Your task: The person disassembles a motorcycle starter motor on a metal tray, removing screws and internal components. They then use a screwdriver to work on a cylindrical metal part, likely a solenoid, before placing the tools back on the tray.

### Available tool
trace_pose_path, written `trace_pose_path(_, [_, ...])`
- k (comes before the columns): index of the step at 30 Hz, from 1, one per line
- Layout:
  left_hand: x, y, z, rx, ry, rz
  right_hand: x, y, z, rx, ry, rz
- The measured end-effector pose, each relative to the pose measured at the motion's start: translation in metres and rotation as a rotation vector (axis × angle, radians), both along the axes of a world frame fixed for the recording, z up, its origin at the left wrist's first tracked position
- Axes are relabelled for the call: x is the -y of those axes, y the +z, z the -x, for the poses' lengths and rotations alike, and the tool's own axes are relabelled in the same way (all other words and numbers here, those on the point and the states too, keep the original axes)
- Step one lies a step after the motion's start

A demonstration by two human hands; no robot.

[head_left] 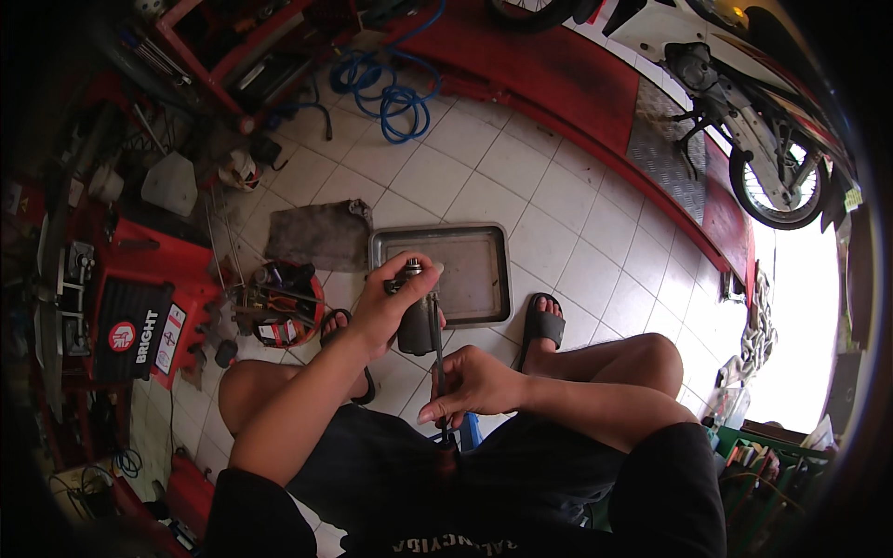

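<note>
My left hand (389, 302) is closed round a dark cylindrical metal part (419, 330) with a silver round end at its top, perhaps a small motor. A long screwdriver (439, 349) runs up along the right side of that part. Its thin shaft is between the fingers of my right hand (479, 386), and its dark red handle (446, 460) points back at my lap. The tip reaches the upper side of the part by my left thumb; whether it sits in a screw cannot be made out. Just beyond my hands, a shallow metal tray (505, 270) lies on the tiles.
A grey cloth (316, 234) lies left of the tray. Nearer stands a red tub of tools (284, 307), beside a red machine (181, 270). Blue hose (400, 112) coils on the floor ahead. A red lift platform (558, 102) with a motorcycle (744, 121) occupies the far right.
</note>
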State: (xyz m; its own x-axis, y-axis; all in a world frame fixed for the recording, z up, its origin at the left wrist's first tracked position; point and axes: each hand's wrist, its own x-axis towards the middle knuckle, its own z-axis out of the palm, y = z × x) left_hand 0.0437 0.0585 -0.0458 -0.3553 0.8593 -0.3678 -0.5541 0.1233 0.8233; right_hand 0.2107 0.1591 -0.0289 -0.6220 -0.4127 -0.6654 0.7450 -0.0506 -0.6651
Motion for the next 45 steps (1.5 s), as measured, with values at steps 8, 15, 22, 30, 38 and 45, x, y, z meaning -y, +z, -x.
trace_pose_path(8, [0.003,0.000,0.006,-0.083,0.004,-0.037,0.003,-0.004,-0.012,-0.108,-0.201,0.276])
trace_pose_path(15, [0.004,0.000,0.008,-0.066,0.000,-0.056,0.017,-0.012,-0.018,-0.506,-0.330,0.121])
trace_pose_path(22, [0.004,0.003,0.005,-0.067,-0.015,-0.032,0.002,-0.009,-0.009,-0.176,-0.053,-0.005])
trace_pose_path(30, [0.001,0.005,0.004,-0.050,0.005,-0.056,0.004,-0.013,-0.014,-0.234,-0.285,0.225])
trace_pose_path(38, [0.003,0.002,0.006,-0.074,-0.030,-0.062,0.007,-0.015,-0.016,-0.318,-0.371,0.272])
trace_pose_path(45, [0.006,0.005,0.005,-0.068,-0.032,-0.056,0.003,-0.002,-0.005,-0.323,-0.105,-0.116])
